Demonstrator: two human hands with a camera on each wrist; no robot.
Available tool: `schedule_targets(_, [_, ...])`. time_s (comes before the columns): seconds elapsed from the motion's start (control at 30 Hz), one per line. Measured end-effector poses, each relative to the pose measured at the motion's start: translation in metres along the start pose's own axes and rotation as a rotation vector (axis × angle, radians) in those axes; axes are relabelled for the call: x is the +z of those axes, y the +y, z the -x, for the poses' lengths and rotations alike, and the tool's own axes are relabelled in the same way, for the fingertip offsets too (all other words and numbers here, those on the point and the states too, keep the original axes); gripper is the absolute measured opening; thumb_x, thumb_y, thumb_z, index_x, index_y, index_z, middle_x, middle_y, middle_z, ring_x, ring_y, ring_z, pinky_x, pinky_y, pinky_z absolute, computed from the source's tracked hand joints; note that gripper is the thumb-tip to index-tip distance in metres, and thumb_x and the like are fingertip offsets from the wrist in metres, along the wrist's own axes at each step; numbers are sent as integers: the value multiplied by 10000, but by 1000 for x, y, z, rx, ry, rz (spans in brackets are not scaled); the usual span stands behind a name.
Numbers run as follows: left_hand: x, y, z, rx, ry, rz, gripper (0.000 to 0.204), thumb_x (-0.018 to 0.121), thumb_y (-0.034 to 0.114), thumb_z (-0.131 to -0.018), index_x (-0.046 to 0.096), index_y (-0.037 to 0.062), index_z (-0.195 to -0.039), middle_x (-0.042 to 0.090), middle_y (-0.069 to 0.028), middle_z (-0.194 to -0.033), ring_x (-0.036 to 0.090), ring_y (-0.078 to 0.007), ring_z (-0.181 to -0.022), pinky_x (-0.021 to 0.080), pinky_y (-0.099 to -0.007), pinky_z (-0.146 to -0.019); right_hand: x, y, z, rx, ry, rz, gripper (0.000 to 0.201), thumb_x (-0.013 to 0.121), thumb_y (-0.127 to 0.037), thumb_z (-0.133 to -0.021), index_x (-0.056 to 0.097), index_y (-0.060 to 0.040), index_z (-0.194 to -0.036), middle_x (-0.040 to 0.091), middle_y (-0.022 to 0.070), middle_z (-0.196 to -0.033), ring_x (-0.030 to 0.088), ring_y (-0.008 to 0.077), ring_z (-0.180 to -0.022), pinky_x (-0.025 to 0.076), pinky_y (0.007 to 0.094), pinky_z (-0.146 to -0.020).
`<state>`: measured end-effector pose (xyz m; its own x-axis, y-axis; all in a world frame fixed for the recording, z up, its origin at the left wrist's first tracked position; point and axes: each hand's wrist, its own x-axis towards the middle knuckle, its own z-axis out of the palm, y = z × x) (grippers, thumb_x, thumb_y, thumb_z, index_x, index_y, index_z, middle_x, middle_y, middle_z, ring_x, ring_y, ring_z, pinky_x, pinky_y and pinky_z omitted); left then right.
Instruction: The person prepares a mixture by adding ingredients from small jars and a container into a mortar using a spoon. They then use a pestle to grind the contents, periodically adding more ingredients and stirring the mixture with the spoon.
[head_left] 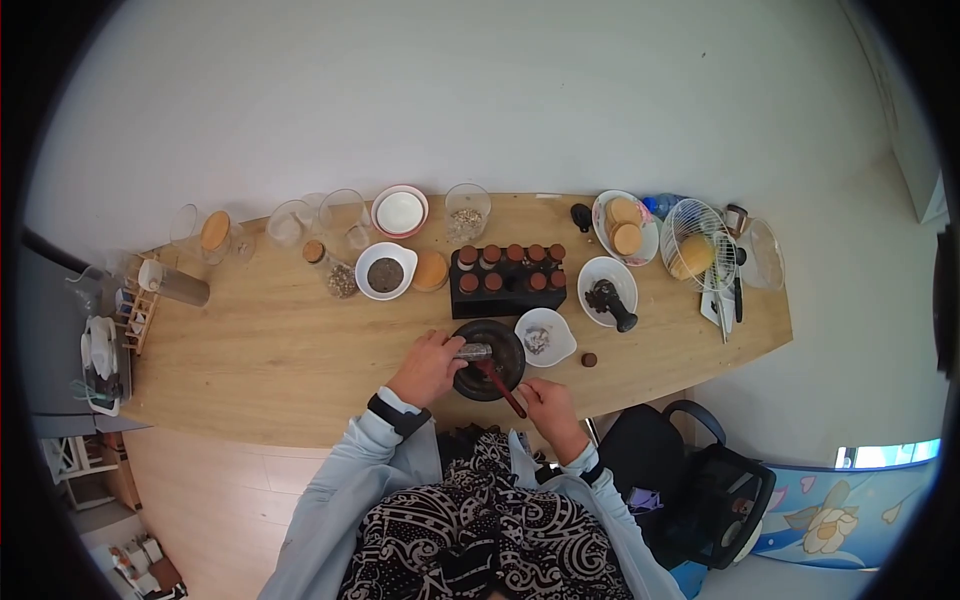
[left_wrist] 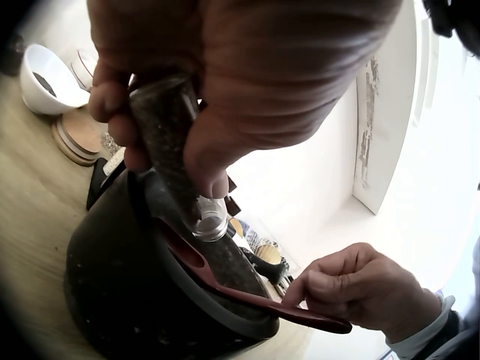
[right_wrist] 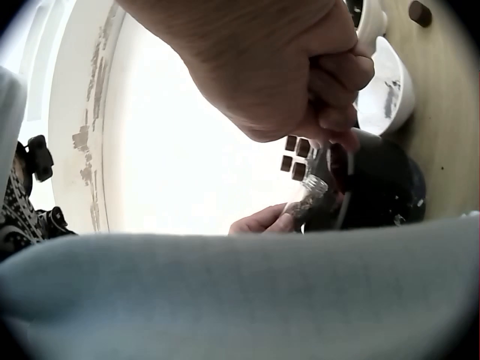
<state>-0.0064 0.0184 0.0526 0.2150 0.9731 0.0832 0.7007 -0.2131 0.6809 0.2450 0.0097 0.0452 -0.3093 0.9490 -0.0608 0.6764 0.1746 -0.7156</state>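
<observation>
Holds, in the curled fingers of the left hand (head_left: 425,370), one glass vial (left_wrist: 165,127), unstoppered, speckled matter within, tilted over the black bowl (left_wrist: 112,270), mouth turned toward the right fingers. Pinches, between thumb and fingers of the right hand (head_left: 553,410), the handle of one dark red spoon (left_wrist: 244,298), scoop end inside the bowl, below the left fingers and near the vial's mouth. Step in hand, by judgement: transfer between vial and bowl with the spoon's help (whether into the glass or out of it, impossible to tell). Calls next, seemingly, for a steady vial in the left fingers and a small, controlled stroke of the spoon from the right, with care against spilling past the rim. Also listed: beyond the fingers of both hands, one black rack (head_left: 508,303) of brown-stoppered vials; just beyond the right fingers, one white bowl (head_left: 563,338) with pale bits; to their right, one loose brown stopper (head_left: 589,360), possibly the vial's own; farther out, one dark pestle (head_left: 622,315) leaning in a second white bowl (head_left: 620,280).
</observation>
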Motion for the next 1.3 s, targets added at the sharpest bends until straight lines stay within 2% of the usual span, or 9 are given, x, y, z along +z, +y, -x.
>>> schedule_targets(0.03, [0,0,1,-2,0,-1,301,671,117,-797,599,36,-1077,569,-178,-937,544,-377,-917,448,-449,-823,-2,-5,0,-1,-1,-2,273,644,-247,-876,643,23,-920,652,172,-695,634,305,-614,488,366,-577])
schedule_targets(0.1, [1,3,-1,-3,-6,-19,289,674,118,-791,596,30,-1056,567,-182,-933,545,-381,-920,449,-451,-820,-14,-26,-6,174,-114,-28,304,637,-296,-862,648,7,-873,638,228,-729,620,416,-694,492,449,-620])
schedule_targets(0.2, [-2,9,-2,2,0,-30,281,676,120,-787,594,24,-1038,565,-188,-937,544,-381,-921,450,-456,-814,4,-20,1,87,-111,102,299,626,-295,-859,642,2,-831,634,222,-727,613,424,-708,483,478,-630])
schedule_targets(0.33, [0,7,-2,22,3,-54,290,676,118,-785,593,16,-1043,562,-193,-942,542,-380,-917,448,-460,-811,2,-11,0,59,-104,148,285,611,-279,-872,650,1,-841,625,228,-715,616,408,-698,474,467,-614])
schedule_targets(0.53, [-2,10,-2,30,-13,-136,330,658,71,-783,597,13,-1102,542,-183,-927,528,-369,-918,441,-448,-813,-32,-33,1,35,-142,180,204,571,-213,-872,687,-46,-892,619,211,-715,607,405,-691,468,476,-611])
schedule_targets(0.73, [-4,12,-2,37,-25,-160,371,654,45,-768,594,12,-1132,517,-192,-956,511,-371,-924,435,-445,-815,-39,-40,-1,-9,-55,214,183,547,-186,-874,642,-40,-820,610,203,-654,607,396,-627,473,490,-591])
schedule_targets(0.8, [-5,10,-1,93,-7,-176,378,662,28,-745,604,14,-1119,510,-183,-960,509,-361,-923,436,-438,-814,-40,-39,-1,1,-12,250,174,549,-186,-874,639,-42,-836,622,191,-663,615,388,-630,477,484,-589])
schedule_targets(1.1, [-4,12,-4,121,-13,-133,399,692,14,-681,621,17,-1074,516,-148,-961,506,-337,-947,441,-419,-844,-45,-41,-5,-29,63,214,189,567,-161,-874,633,-59,-1019,654,175,-772,627,366,-668,487,457,-590])
schedule_targets(1.3, [-4,13,-5,154,28,-50,377,698,-22,-639,576,14,-993,525,-150,-958,509,-352,-948,443,-427,-842,-37,-40,-5,-89,115,97,171,616,-116,-861,656,-33,-1004,653,189,-790,635,369,-692,497,416,-592])
